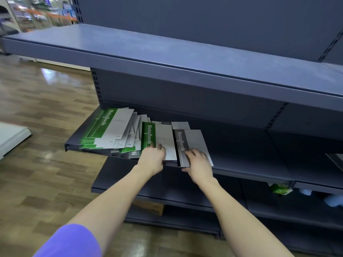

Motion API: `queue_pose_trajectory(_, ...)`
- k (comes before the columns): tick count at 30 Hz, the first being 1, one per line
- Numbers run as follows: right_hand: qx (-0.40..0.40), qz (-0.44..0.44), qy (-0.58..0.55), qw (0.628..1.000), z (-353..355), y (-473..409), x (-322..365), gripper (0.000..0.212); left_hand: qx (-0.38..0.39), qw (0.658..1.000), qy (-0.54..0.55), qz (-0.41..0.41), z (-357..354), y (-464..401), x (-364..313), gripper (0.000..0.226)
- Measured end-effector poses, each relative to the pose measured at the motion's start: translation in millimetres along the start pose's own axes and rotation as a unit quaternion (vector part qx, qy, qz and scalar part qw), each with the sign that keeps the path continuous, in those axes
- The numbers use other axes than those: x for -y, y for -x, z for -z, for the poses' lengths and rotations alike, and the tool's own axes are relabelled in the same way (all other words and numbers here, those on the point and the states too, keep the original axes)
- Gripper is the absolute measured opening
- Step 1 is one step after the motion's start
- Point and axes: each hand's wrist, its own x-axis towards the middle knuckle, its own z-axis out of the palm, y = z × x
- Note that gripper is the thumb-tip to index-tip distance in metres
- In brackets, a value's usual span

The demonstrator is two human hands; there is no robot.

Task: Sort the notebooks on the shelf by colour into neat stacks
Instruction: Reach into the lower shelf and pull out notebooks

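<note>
Several notebooks lie jumbled on the middle shelf (241, 164) of a dark blue rack. A fanned pile of green-and-grey notebooks (109, 130) covers the shelf's left end. My left hand (152, 160) grips the near edge of a green-spined notebook (157, 140). Just to its right, my right hand (198, 165) holds a grey-spined notebook (191, 143) at its near edge, fingers on top and thumb underneath. Another grey notebook (134, 154) peeks out from under the pile beside my left hand.
A bare upper shelf (167, 51) overhangs the notebooks. Lower shelves (167, 190) hold a cardboard box (152, 207), a green pack (280, 189) and pale items at right. Wooden floor (40, 112) lies to the left, with a white fixture (11, 138) at the edge.
</note>
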Motion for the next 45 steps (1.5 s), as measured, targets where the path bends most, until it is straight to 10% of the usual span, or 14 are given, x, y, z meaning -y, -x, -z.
queue_pose_trajectory(22,-0.004,-0.023,-0.192,0.981,51.9,100.0,-90.6,0.069,0.063,0.997,-0.039,0.0,46.6,44.0,-127.2,0.025)
queue_pose_trajectory(45,-0.343,-0.171,-0.239,0.892,201.5,325.5,-457.0,0.051,-0.199,0.962,0.099,-0.157,199.2,8.9,-573.8,0.074)
